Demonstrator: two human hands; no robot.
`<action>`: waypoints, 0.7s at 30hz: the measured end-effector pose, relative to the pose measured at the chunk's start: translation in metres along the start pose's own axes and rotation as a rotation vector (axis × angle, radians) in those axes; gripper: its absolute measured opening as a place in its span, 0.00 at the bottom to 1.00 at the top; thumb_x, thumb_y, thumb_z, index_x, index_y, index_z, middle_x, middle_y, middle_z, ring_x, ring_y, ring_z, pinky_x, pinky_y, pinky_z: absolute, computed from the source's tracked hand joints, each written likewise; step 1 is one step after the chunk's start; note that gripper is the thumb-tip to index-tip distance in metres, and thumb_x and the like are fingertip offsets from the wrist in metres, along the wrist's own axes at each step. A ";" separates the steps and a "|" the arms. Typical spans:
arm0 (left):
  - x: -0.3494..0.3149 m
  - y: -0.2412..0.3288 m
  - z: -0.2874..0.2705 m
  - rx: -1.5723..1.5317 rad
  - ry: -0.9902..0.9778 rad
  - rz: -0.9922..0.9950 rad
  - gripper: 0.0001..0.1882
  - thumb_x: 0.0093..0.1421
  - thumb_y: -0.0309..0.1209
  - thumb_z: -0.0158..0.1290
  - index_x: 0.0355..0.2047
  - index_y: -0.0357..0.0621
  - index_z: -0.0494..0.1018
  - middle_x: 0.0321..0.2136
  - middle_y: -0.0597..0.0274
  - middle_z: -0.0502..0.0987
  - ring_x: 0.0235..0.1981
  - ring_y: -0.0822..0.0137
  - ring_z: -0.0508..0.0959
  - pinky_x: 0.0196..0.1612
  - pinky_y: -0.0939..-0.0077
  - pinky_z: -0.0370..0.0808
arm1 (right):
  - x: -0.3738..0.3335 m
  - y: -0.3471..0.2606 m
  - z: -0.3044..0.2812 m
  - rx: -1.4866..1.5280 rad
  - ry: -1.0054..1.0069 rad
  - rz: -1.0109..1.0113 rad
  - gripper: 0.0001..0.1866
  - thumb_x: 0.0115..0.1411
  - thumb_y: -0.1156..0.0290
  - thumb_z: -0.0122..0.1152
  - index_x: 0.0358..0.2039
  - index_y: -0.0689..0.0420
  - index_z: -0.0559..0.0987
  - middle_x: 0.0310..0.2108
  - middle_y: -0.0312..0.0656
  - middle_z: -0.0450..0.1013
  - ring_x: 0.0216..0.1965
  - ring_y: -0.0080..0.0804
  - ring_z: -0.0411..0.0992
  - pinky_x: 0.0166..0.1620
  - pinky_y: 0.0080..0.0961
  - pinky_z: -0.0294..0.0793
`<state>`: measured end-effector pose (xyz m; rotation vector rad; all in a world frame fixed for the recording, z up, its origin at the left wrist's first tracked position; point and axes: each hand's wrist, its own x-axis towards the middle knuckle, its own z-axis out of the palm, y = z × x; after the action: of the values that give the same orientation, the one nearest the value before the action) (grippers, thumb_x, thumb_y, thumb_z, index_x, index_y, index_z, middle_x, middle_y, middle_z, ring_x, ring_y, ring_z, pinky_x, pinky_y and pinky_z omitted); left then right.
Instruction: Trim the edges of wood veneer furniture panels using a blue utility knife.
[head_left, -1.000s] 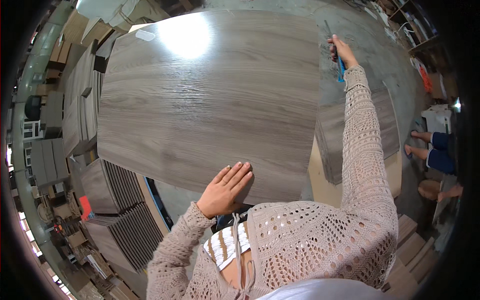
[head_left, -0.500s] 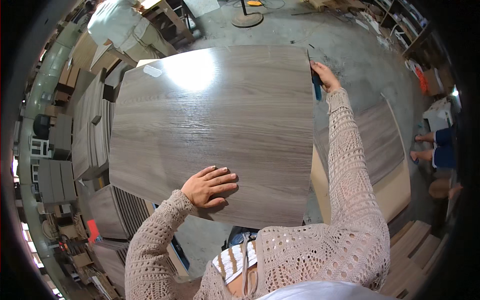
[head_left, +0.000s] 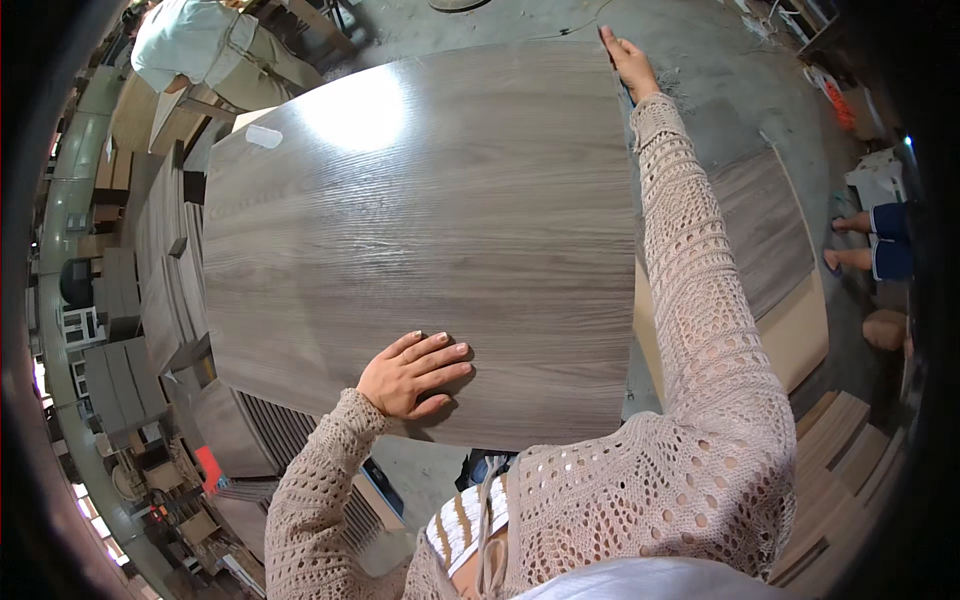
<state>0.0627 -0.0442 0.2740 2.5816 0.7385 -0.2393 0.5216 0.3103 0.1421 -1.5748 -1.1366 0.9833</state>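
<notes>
A large grey-brown wood-grain panel point(head_left: 500, 220) lies flat in front of me, with a bright glare near its far left. My left hand point(head_left: 412, 376) rests palm down on its near part, fingers spread. With my right arm stretched far out, my right hand point(head_left: 634, 70) is at the panel's far right corner, its fingers closed. It grips a blue-handled tool point(head_left: 627, 96), of which only a sliver shows beside the panel's edge; the rest is hidden by the hand. A small white oval piece point(head_left: 263, 137) lies on the panel's far left corner.
Stacks of similar panels point(head_left: 170, 285) stand on the left, with more boards point(head_left: 235, 430) lower down. To the right lies another wood-grain panel point(head_left: 750, 235), low down. A person point(head_left: 215, 55) bends over work at the far left; another person's legs point(head_left: 885, 240) show at the right.
My right hand has moved away from me along the panel's right edge to its far corner, taking the blue-handled tool with it. My left hand stays in place. The view has shifted slightly.
</notes>
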 end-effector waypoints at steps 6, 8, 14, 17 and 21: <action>-0.002 0.004 -0.003 0.032 0.005 0.001 0.28 0.60 0.51 0.43 0.60 0.66 0.59 0.63 0.73 0.57 0.65 0.66 0.53 0.67 0.63 0.44 | 0.005 0.000 0.007 0.080 0.118 -0.112 0.25 0.54 0.40 0.59 0.24 0.53 0.76 0.19 0.23 0.61 0.24 0.14 0.57 0.31 0.14 0.57; -0.002 0.004 -0.005 0.029 0.015 -0.001 0.27 0.61 0.51 0.42 0.61 0.66 0.58 0.63 0.75 0.56 0.65 0.68 0.53 0.67 0.65 0.45 | 0.003 -0.001 0.005 0.127 0.087 -0.118 0.24 0.54 0.42 0.60 0.24 0.53 0.76 0.20 0.23 0.62 0.24 0.13 0.58 0.30 0.12 0.58; -0.003 0.004 -0.003 0.058 0.022 -0.001 0.28 0.61 0.51 0.41 0.61 0.67 0.56 0.63 0.75 0.55 0.65 0.69 0.52 0.67 0.65 0.45 | -0.039 0.001 -0.002 0.073 0.018 -0.041 0.24 0.54 0.43 0.60 0.24 0.54 0.75 0.20 0.23 0.62 0.24 0.12 0.57 0.29 0.11 0.57; -0.001 0.004 -0.002 0.054 0.009 -0.011 0.28 0.60 0.51 0.42 0.61 0.66 0.57 0.64 0.74 0.54 0.65 0.68 0.52 0.67 0.63 0.46 | -0.061 0.005 -0.002 0.075 0.001 -0.035 0.23 0.56 0.45 0.59 0.24 0.54 0.75 0.19 0.22 0.60 0.23 0.13 0.54 0.28 0.12 0.56; -0.004 0.007 -0.003 0.043 0.003 -0.036 0.27 0.60 0.49 0.42 0.60 0.65 0.59 0.63 0.72 0.55 0.65 0.67 0.52 0.67 0.63 0.47 | -0.113 -0.020 0.001 0.014 0.006 -0.132 0.28 0.51 0.38 0.59 0.18 0.51 0.71 0.12 0.24 0.55 0.17 0.14 0.52 0.23 0.15 0.54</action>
<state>0.0629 -0.0499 0.2798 2.6112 0.7891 -0.2653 0.4876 0.2042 0.1705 -1.4710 -1.2100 0.8969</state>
